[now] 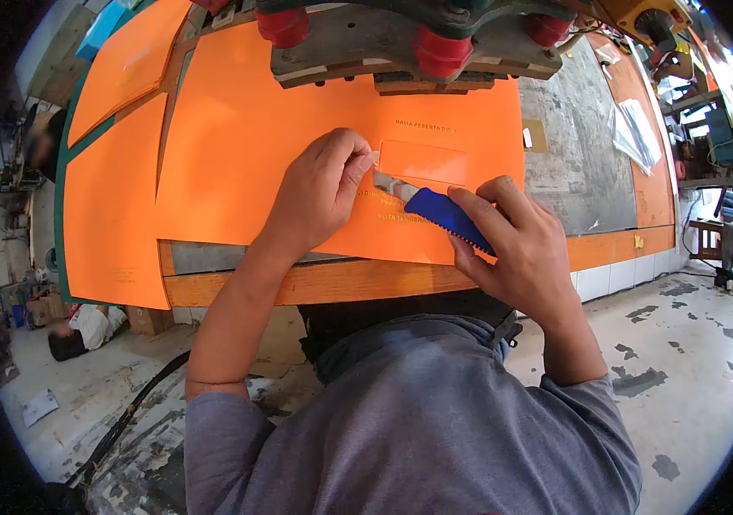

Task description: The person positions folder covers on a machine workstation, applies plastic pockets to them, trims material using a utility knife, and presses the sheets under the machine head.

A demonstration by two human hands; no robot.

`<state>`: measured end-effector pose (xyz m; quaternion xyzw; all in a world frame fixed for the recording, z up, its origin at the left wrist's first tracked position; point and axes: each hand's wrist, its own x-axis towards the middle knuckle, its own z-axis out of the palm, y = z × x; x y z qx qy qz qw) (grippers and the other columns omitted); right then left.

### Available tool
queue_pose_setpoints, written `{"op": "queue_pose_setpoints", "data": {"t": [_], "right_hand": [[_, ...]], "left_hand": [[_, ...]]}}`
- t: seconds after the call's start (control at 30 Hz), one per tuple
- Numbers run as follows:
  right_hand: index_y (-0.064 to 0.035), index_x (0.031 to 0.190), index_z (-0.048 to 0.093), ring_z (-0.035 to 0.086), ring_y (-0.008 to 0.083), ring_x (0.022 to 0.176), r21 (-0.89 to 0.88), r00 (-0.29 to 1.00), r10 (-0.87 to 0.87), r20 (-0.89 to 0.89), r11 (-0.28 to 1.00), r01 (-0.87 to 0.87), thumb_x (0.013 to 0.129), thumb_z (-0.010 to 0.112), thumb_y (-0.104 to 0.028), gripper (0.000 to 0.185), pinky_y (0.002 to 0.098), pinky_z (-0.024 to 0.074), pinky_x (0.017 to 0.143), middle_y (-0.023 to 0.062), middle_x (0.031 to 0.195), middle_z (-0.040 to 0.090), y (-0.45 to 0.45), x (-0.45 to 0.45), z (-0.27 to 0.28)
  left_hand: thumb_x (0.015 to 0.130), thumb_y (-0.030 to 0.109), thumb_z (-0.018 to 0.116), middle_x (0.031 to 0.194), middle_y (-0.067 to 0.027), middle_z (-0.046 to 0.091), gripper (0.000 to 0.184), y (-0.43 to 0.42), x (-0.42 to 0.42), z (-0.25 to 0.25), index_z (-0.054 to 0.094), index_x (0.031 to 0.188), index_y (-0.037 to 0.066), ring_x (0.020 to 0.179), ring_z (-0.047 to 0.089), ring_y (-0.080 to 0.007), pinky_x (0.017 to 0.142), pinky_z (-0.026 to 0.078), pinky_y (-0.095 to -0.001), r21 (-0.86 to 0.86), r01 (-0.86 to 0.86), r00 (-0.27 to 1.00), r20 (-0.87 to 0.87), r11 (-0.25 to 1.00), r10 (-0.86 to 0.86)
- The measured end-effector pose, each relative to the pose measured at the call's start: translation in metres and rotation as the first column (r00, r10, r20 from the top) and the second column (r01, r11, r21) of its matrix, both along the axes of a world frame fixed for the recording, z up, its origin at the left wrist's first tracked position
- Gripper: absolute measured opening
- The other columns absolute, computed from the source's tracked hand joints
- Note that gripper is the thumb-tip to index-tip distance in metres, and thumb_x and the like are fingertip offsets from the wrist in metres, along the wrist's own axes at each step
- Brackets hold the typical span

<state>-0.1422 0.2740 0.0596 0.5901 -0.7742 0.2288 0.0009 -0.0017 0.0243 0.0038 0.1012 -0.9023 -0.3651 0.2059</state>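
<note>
Over the wood-rimmed table point(624, 249), your right hand point(517, 240) grips a knife point(448, 216) by its blue, ridged handle, metal blade slanting above the smooth orange sheet point(246, 129). Your left hand point(325, 182) pinches something tiny beside the glossy rectangular panel point(422, 163). Scuffed grey surface point(572, 154) opens rightward; a red-knobbed machine point(383, 43) overhangs the sheet's far side.

Machine point(418, 43) cut off by top edge. Knife point(448, 219) handle end hidden in R hand point(517, 245); lower gold txt point(405, 217) partly behind knife. Bit at L hand point(323, 184) fingertips too small to ID. Corner print point(126, 275) on L sheet unreadable, v. small.
</note>
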Motion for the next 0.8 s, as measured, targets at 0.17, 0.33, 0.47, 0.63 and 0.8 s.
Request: {"op": "queue_pose_setpoints", "data": {"t": [0.17, 0.33, 0.47, 0.63, 0.8], "right_hand": [[-0.0072, 0.132, 0.073, 0.072, 0.0276, 0.092, 0.019, 1.0, -0.003, 0.001, 1.0, 0.003, 0.083, 0.084, -0.021, 0.052, 0.0426, 0.0605, 0.078, 0.0084, 0.108, 0.063, 0.0013, -0.0004, 0.0032], [-0.0071, 0.132, 0.072, 0.072, 0.0278, 0.092, 0.008, 1.0, 0.003, -0.006, 1.0, -0.002, 0.084, 0.084, -0.021, 0.052, 0.0427, 0.0606, 0.078, 0.0087, 0.107, 0.063, -0.0014, 0.0001, 0.0039], [-0.0067, 0.131, 0.072, 0.072, 0.0282, 0.092, 0.019, 1.0, -0.004, -0.003, 1.0, 0.005, 0.084, 0.083, -0.02, 0.05, 0.043, 0.0609, 0.078, 0.0089, 0.107, 0.063, 0.0004, -0.0004, 0.006], [-0.0065, 0.131, 0.072, 0.072, 0.0282, 0.092, 0.006, 1.0, -0.004, 0.001, 1.0, 0.004, 0.084, 0.083, -0.02, 0.05, 0.0431, 0.0609, 0.078, 0.0089, 0.107, 0.063, -0.0027, -0.0005, 0.0044], [-0.0064, 0.13, 0.072, 0.072, 0.0282, 0.092, 0.021, 1.0, -0.014, -0.015, 1.0, 0.015, 0.084, 0.083, -0.02, 0.049, 0.0428, 0.0607, 0.077, 0.0087, 0.107, 0.063, -0.0017, 0.0002, 0.0068]], "left_hand": [[0.114, 0.02, 0.062, 0.094, -0.0151, 0.067, 0.02, 0.0012, -0.0006, -0.0005, 0.059, 0.107, 0.001, 0.083, 0.066, -0.0303, 0.078, 0.054, -0.0413, -0.004, -0.017, 1.0, 0.003, 1.0, 0.017], [0.114, 0.02, 0.062, 0.094, -0.0153, 0.066, 0.02, 0.0012, 0.0, 0.0016, 0.059, 0.108, 0.001, 0.082, 0.064, -0.0306, 0.077, 0.053, -0.0411, 0.009, -0.014, 1.0, 0.012, 1.0, 0.014], [0.114, 0.019, 0.062, 0.094, -0.0156, 0.065, 0.019, 0.001, -0.0011, -0.0015, 0.058, 0.108, 0.001, 0.081, 0.064, -0.0314, 0.077, 0.053, -0.0409, 0.017, -0.008, 1.0, -0.022, 1.0, 0.009], [0.114, 0.019, 0.062, 0.095, -0.0163, 0.066, 0.019, 0.0008, -0.0003, -0.0002, 0.058, 0.108, 0.001, 0.083, 0.065, -0.0327, 0.077, 0.054, -0.0414, 0.013, -0.016, 1.0, 0.011, 1.0, 0.016], [0.114, 0.019, 0.062, 0.095, -0.0166, 0.066, 0.02, -0.0003, -0.0002, -0.0004, 0.058, 0.108, 0.001, 0.084, 0.066, -0.0334, 0.078, 0.054, -0.0417, 0.013, -0.008, 1.0, 0.011, 1.0, 0.008]]}}
